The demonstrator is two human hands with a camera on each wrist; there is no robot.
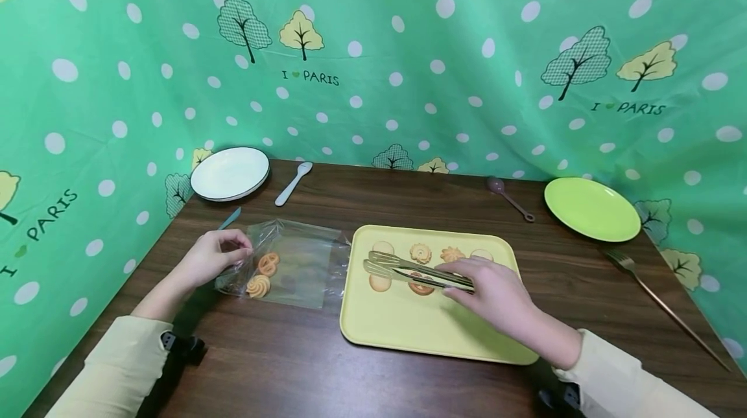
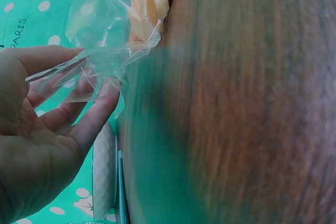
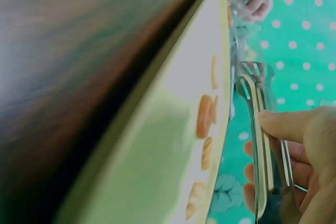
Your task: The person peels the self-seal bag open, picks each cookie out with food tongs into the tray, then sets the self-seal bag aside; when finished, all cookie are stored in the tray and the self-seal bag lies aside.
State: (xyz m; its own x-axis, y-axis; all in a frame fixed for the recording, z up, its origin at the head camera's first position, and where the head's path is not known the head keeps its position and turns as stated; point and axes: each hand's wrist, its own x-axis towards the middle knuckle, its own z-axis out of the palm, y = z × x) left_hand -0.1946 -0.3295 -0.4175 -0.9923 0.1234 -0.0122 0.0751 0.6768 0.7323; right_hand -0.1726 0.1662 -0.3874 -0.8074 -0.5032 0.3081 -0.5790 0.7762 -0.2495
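Observation:
My left hand [image 1: 213, 255] pinches the open end of a clear plastic bag [image 1: 300, 275] lying on the table; the film [image 2: 105, 74] bunches at its fingertips in the left wrist view. Inside the bag are a pretzel-shaped cookie [image 1: 268, 264] and a swirled cookie [image 1: 258, 286]. My right hand [image 1: 496, 288] grips metal tongs [image 1: 420, 270] above a yellow tray [image 1: 438, 334]. Nothing shows between the tongs' slotted tips [image 3: 255, 72]. Several cookies lie below on the tray, including a flower-shaped one [image 1: 420, 253] and a round one with a dark center [image 1: 421, 287], partly hidden by the tongs.
At the back left are a white plate [image 1: 230, 174], a light spoon [image 1: 294, 183] and a blue-handled utensil [image 1: 230, 218]. To the right lie a purple spoon [image 1: 509, 197], a green plate [image 1: 592, 209] and a long fork [image 1: 665, 308]. A patterned green curtain [image 1: 408, 94] hangs behind the table.

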